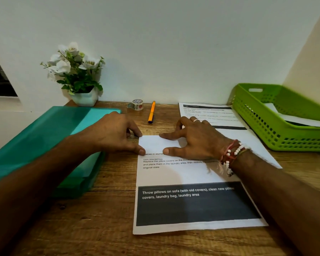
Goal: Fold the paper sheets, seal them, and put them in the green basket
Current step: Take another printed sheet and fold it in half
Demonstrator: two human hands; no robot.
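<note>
Lying flat on the wooden desk point(109, 218), top folded over: thin printed white paper sheet point(174, 174). Light, limp, easily creased. Pinned by spread right hand point(192, 140) and left hand point(116, 133) fingertips; best lifted by the edges.

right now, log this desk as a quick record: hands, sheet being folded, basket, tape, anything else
left hand: thumb and forefinger tips on the left edge of the flap
right hand: fingers spread, pressing the flap flat
front sheet: print up, top part folded down, no tape seen on it
second sheet: flat, partly under the front sheet
green basket: far right, white paper inside
tape roll: by the wall, untouched, next to orange pen
other: teal folder at left, potted flowers behind it
</note>
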